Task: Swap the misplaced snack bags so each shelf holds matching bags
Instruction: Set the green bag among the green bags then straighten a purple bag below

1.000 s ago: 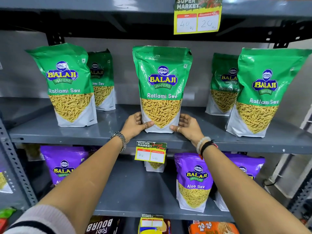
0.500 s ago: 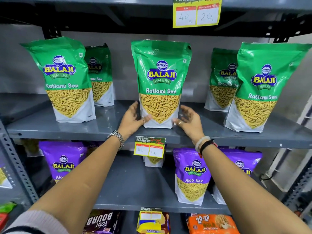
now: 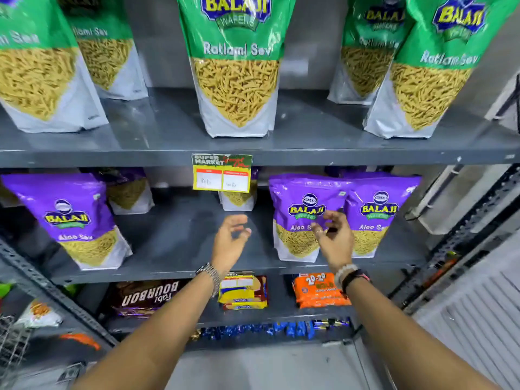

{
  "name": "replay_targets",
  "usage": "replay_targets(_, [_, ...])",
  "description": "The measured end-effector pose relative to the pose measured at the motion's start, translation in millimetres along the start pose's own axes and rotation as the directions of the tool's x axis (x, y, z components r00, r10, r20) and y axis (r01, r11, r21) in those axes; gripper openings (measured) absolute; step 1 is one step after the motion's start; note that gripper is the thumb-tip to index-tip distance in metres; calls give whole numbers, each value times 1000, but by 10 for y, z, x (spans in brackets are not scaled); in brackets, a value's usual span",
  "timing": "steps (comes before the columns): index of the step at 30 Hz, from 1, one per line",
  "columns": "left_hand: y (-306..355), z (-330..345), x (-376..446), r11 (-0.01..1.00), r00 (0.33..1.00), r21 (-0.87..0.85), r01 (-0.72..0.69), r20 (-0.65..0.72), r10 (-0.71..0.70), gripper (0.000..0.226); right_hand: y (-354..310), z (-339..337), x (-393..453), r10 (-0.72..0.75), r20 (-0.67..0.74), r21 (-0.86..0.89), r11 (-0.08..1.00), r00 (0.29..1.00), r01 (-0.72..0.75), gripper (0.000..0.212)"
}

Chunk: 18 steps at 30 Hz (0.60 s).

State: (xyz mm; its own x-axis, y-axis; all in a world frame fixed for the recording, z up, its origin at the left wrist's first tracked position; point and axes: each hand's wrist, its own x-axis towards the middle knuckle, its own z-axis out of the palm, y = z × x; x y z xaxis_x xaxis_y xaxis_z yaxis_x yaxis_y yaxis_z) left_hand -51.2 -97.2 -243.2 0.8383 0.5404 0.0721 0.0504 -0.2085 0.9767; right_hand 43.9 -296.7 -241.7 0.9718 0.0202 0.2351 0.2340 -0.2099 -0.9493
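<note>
Your left hand (image 3: 229, 239) and right hand (image 3: 333, 237) both spread, empty. Upper shelf (image 3: 309, 153): green Balaji "Ratlami Sev" bags (image 3: 236, 66). Shelf below (image 3: 174, 249): purple "Aloo Sev" bags (image 3: 298, 218), right hand in front.

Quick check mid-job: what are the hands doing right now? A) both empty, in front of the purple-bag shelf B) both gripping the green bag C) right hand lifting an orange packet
A: the left hand and right hand are open and empty, hovering before the purple Aloo Sev bag.
</note>
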Motion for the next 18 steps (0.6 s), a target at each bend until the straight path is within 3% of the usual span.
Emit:
replay_targets(3, [-253, 297, 198, 969, 941, 103, 226, 233, -245, 46, 505, 36, 122, 234, 9, -132, 964, 972, -230, 46])
replay_targets(5, [-339, 477, 290, 946, 888, 178, 271, 332, -317, 62, 918, 63, 213, 353, 51, -239, 913, 934, -332, 63])
replay_targets(7, [-428, 632, 392, 939, 864, 201, 278, 375, -336, 75, 1022, 84, 225, 400, 90, -260, 894, 912, -366, 81])
replay_targets(10, [-562, 804, 543, 939, 852, 235, 251, 408, -329, 85, 1027, 129, 262, 440, 166, -184, 893, 883, -411, 69])
replay_targets(12, [-802, 919, 644, 931, 859, 238, 276, 373, -350, 99, 1134, 175, 306, 419, 187, -97, 908, 888, -408, 72])
replay_targets(16, [-833, 942, 548, 917, 885, 269, 294, 284, -368, 65, 1160, 292, 286, 436, 214, 25, 892, 874, -451, 66])
replay_targets(18, [-794, 849, 508, 927, 915, 254, 278, 223, -335, 60, 1083, 404, 267, 400, 235, 31, 908, 886, -418, 68])
